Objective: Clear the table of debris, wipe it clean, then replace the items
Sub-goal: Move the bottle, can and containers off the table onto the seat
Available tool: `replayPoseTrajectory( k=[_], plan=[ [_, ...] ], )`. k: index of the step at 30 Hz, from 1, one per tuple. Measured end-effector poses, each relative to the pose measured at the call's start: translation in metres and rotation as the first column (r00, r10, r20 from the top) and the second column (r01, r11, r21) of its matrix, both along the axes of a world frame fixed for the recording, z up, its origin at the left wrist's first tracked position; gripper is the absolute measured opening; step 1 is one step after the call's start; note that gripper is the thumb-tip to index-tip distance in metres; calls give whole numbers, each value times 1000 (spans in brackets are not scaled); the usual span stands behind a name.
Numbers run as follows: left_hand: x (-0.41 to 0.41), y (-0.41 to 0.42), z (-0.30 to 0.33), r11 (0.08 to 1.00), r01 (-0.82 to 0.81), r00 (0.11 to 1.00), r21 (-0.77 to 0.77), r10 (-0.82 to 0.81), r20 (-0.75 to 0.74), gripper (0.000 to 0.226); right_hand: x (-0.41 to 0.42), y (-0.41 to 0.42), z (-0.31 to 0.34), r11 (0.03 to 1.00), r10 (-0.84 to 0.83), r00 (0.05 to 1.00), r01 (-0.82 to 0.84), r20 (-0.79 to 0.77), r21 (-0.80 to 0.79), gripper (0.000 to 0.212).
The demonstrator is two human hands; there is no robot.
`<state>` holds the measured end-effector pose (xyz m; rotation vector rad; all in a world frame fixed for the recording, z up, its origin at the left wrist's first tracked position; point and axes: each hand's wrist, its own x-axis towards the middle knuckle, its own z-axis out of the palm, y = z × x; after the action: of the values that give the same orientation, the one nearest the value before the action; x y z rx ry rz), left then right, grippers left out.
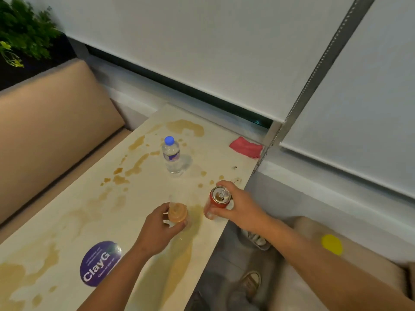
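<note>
Head view. The task appears to be at its first stage: clearing. The table (143,212) carries brown liquid stains over most of its length, so wiping is judged not yet begun, and replacing the items is also outstanding.

The left hand (157,230) grips a clear glass (177,212) holding pale orange liquid, close to the near right edge. The right hand (238,205) wraps around a red can (218,202), its top open, at the right edge. Whether either item is lifted off the surface cannot be told.

A water bottle (171,157) stands upright in the middle of the far half, untouched. A pink cloth (246,147) lies crumpled at the far right corner, unused.

Materials: the table top is smooth, pale and hard, with a round purple sticker (98,263) toward the near edge. The can is metal and cylindrical. The bottle is thin clear plastic with a blue cap. The cloth is soft and folded. The stains are thin, irregular pools and drops.
</note>
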<state>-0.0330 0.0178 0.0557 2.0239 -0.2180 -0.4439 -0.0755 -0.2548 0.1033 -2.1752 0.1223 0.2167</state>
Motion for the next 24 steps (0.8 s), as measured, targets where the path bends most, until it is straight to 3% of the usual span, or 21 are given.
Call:
replayPoseTrajectory(
  k=[5,12,24],
  plan=[
    [-4,-64,8,985,172,985,9,-172,-19,57,-53,-73,0,987,-158,987,158,-8,-1,69],
    [-12,-175,1,939,337,940,70,-332,-73,47,-127,-168,-16,916,-401,915,400,-38,-21,76],
    [-84,-392,-79,715,692,717,102,-664,-212,45,-271,-311,-140,682,-725,675,731,-138,-4,74]
  ],
)
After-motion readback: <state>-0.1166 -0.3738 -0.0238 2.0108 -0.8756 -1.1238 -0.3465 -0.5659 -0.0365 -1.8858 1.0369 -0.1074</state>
